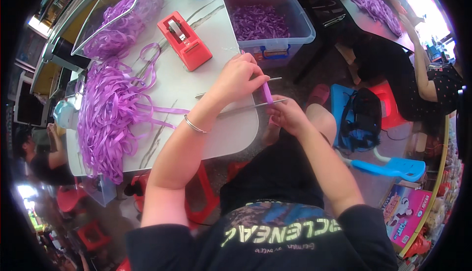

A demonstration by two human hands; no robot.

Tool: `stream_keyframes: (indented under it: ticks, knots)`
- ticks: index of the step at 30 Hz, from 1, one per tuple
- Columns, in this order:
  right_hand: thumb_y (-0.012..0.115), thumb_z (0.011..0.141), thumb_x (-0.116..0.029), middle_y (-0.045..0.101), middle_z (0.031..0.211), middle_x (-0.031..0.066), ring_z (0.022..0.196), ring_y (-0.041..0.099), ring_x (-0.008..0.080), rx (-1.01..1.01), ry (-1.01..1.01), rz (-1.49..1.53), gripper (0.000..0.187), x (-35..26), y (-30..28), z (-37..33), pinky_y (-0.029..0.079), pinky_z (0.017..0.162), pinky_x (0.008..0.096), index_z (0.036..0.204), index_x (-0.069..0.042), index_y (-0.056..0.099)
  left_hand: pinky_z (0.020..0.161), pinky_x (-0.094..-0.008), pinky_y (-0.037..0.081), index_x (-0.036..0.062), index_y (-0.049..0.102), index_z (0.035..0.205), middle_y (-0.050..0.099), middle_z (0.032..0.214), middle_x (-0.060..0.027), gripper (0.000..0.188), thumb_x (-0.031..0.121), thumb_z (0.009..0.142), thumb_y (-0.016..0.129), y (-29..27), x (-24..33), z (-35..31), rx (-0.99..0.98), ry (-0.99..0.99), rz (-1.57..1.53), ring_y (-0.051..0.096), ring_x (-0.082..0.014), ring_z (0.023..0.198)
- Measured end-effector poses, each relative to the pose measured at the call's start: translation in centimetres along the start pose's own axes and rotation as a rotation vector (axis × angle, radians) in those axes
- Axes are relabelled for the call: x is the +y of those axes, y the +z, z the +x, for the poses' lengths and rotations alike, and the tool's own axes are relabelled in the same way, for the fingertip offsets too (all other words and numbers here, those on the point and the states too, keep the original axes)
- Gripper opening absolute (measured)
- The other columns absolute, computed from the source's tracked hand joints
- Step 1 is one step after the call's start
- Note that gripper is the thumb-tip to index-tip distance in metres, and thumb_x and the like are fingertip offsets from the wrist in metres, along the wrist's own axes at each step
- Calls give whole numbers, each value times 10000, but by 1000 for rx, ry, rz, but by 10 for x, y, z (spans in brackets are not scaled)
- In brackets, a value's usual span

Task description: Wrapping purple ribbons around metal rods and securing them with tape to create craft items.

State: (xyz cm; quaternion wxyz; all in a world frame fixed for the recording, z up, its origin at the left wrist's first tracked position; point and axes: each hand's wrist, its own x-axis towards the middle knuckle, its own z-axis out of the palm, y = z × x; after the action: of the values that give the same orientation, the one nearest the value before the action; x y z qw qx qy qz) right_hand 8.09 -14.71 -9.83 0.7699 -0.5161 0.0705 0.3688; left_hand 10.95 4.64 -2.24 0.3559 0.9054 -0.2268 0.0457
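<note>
My left hand (239, 76) reaches over the white table's right edge and pinches the top of a short purple ribbon strip (267, 93). My right hand (287, 114) grips the strip's lower end, just off the table edge. Two thin metal rods (246, 107) lie across the table corner under my hands, their tips sticking out past the edge. A big heap of purple ribbon (105, 113) lies on the table to my left. A red tape dispenser (184, 41) stands beyond my left hand.
A clear plastic bin (290, 10) with purple ribbon pieces stands beyond the white table (196, 81). A clear tray (105, 13) holds more ribbon at far left. A person in black sits at right by another table. Blue and red stools and a black bag stand on the floor.
</note>
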Motion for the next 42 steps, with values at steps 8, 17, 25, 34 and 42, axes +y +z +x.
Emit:
stream_keyframes:
  ticks: [8,17,25,34,42]
  knots:
    - [618,836,-221,629,898,1,758,573,44,122,-134,64,153,8,23,-32,421,629,171,910,-90,590,784,-360,417,34,676,728,557,836,-107,189,215,756,628,2,0,5,-25,8,27,511,-274,859]
    - [591,852,-217,623,815,11,696,570,49,91,-60,-51,159,-9,31,-47,404,553,138,896,-65,603,761,-279,419,35,523,1104,542,857,-40,290,236,899,480,-27,59,-17,-17,-176,-668,535,-167,857]
    - [567,869,-242,530,567,-40,434,444,21,-26,-57,-61,166,-16,31,-49,308,407,148,800,-91,556,659,-257,434,44,380,1196,527,792,-14,428,384,946,311,13,86,-88,-39,-880,-1631,538,-129,728]
    - [554,876,-275,485,524,-31,434,422,29,24,-124,-239,235,-27,26,-54,305,408,162,766,-67,568,630,-264,400,135,386,1103,422,696,-13,216,224,906,381,34,72,-76,-161,-723,-2109,441,-129,644]
    - [506,873,-205,578,790,-28,658,472,35,-45,-442,-590,199,-132,72,-20,332,527,169,918,-42,612,642,-259,384,160,377,1143,423,708,-16,318,119,834,440,27,61,-81,-279,-656,-2223,438,-137,676]
